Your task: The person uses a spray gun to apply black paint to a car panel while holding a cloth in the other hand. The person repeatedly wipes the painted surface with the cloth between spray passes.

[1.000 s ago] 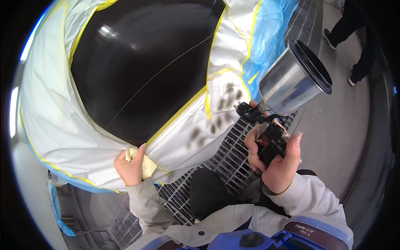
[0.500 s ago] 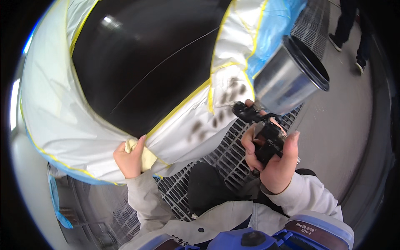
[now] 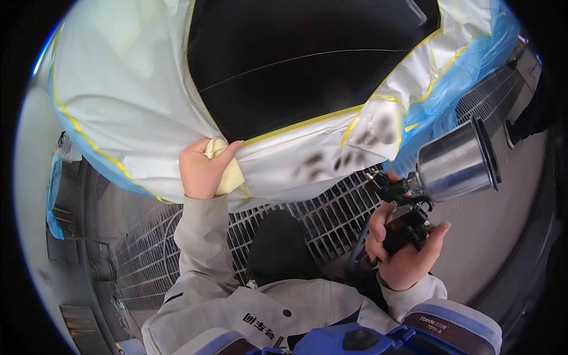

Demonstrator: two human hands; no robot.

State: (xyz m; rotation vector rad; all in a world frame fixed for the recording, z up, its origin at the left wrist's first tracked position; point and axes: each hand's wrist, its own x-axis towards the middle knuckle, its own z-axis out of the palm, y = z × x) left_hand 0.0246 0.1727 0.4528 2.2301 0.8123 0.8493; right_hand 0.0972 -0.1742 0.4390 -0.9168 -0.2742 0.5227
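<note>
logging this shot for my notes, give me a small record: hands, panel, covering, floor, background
Left hand: pinches pale yellow cloth over white sheeting
Right hand: holds spray gun with metal cup
Panel: black, yellow tape along lower edge
Covering: white sheeting with dark spots; blue film at right
Floor: metal grating, grey surface at right
Background: another person's leg, upper right
</note>
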